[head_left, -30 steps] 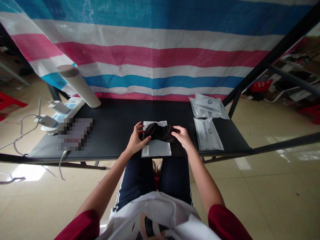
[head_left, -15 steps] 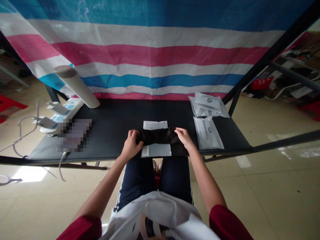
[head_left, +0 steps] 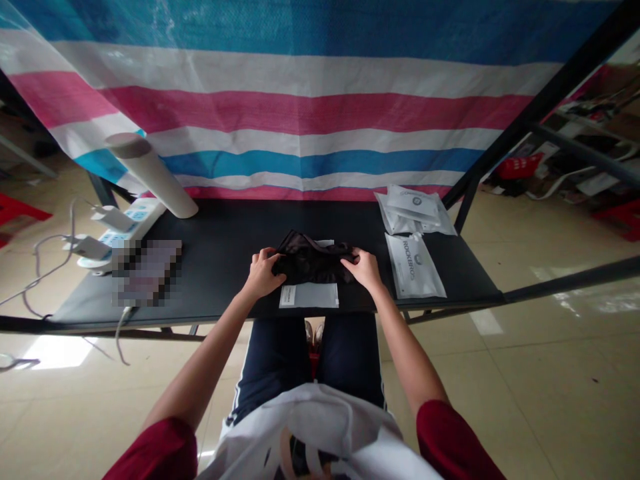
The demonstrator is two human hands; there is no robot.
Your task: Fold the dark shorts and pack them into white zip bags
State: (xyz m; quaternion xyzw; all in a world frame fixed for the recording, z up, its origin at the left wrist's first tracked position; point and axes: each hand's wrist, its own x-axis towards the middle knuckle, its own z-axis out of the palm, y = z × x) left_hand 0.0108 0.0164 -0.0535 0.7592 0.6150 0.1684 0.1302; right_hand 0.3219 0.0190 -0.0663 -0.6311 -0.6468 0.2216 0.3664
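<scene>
A piece of thin black fabric [head_left: 313, 260] is stretched between my two hands above the dark table; its exact kind does not show. My left hand [head_left: 265, 272] pinches its left end, and my right hand [head_left: 363, 268] grips the right end between thumb and fingers. Under the cloth lies a flat whitish plastic pouch [head_left: 310, 296] with a small printed label at its lower left. The middle of that pouch is covered by the fabric.
Several ROCKBROS pouches [head_left: 414, 267] lie at the right of the black table [head_left: 225, 227]. On the left are a white tumbler [head_left: 155, 179], a power strip [head_left: 131, 223] with plugs and cables, and a blurred phone [head_left: 150, 270]. A striped tarp [head_left: 300, 110] hangs behind.
The black fabric's upper edge has been lifted and folded loosely, now covering more of the pouch's top end. Both hands keep their hold, the right one slightly further in.
</scene>
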